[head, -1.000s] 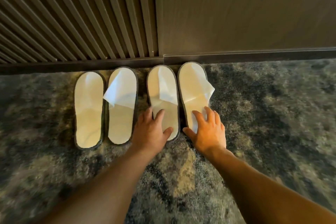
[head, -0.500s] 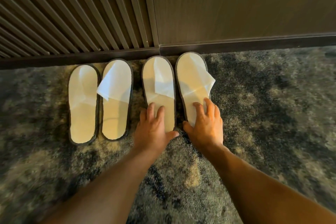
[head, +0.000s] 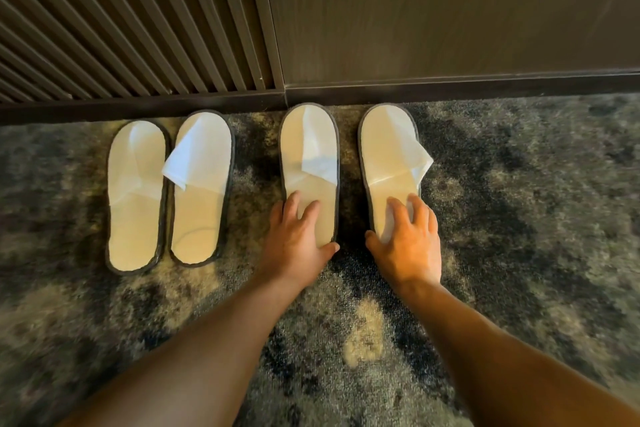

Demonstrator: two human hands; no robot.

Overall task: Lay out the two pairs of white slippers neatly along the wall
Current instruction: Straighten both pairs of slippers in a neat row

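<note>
Four flat white slippers with dark rims lie on the carpet, toes at the wall's skirting. The leftmost slipper (head: 135,196) and the second slipper (head: 201,185) lie side by side, nearly touching. The third slipper (head: 309,163) and the fourth slipper (head: 389,156) lie to the right with a gap between them. My left hand (head: 298,239) rests flat on the heel of the third slipper, fingers spread. My right hand (head: 407,243) presses flat on the heel of the fourth slipper. The white upper flaps on the second and fourth slippers stick out sideways.
A dark skirting board (head: 450,88) runs along the wall base. Above it stand a slatted panel (head: 121,28) on the left and a plain wood panel (head: 433,3) on the right. Mottled grey and tan carpet (head: 536,218) covers the floor all around.
Both hands have slid the third and fourth slippers to the right. A gap has opened between the two pairs, and another between these two slippers.
</note>
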